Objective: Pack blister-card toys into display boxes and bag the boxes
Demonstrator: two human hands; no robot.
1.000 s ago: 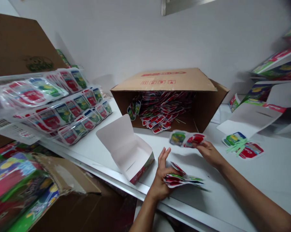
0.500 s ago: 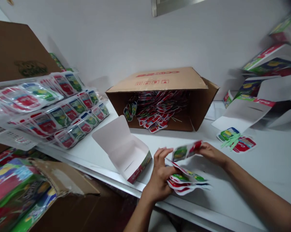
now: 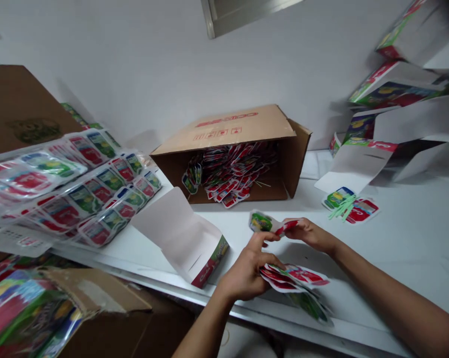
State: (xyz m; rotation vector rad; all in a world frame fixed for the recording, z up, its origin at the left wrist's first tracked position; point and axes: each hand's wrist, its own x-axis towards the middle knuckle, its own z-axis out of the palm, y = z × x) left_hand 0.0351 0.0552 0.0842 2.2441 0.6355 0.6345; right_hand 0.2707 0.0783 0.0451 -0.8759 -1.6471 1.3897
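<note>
Left fingers (image 3: 266, 237), right fingers (image 3: 302, 226) seemingly curled

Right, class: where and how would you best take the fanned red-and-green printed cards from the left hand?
Probably pinch the printed cards by their free ends, from the right, above and below: the left hand covers the other end, and the layers splay, so gather them.

You have two hands: left grip (image 3: 248, 268), right grip (image 3: 311, 233). One strip (image 3: 261, 222), two panels showing, in your right grip; one fanned bundle (image 3: 302, 275) in your left, layers overlap, can't count. One open carton (image 3: 175, 219) left of your left grip. One tipped cardboard box (image 3: 242, 124) beyond both grips, heaped packets (image 3: 239, 171), uncountable. Right of your right grip: two loose cutouts (image 3: 362, 211), several green ties (image 3: 341, 208).
</note>
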